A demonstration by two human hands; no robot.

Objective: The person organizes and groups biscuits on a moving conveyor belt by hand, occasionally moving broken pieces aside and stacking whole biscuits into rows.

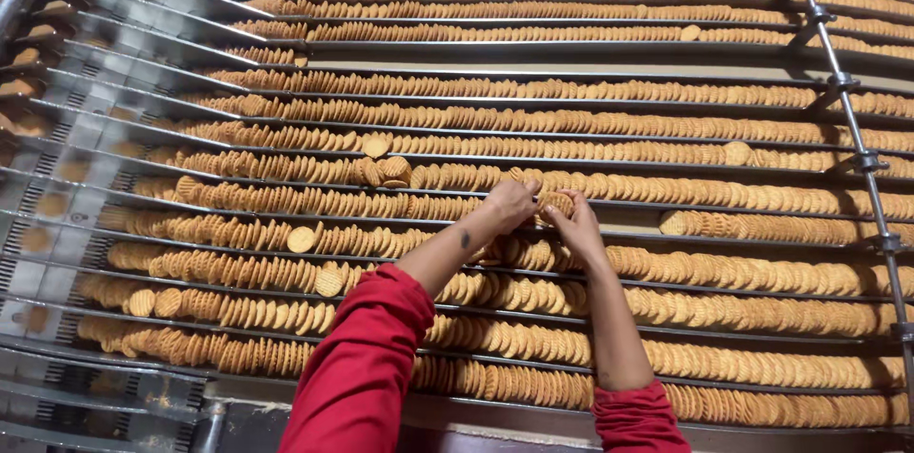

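Long lanes of round golden biscuits (533,115) standing on edge run across a wide metal conveyor, split by thin steel rails (571,132). Both my arms, in red sleeves, reach out to a middle lane. My left hand (510,203) pinches down on the biscuits there. My right hand (571,217) grips a short stack of biscuits (556,205) between fingers and thumb, right beside the left hand. A short gap of bare lane (628,218) lies just right of my hands.
At the left, curved steel chutes (86,148) feed single biscuits into the lanes. A threaded metal rod with clamps (862,144) crosses the lanes at the right. A few biscuits (303,239) lie flat or askew in the left lanes. The conveyor's front edge (476,415) is near my elbows.
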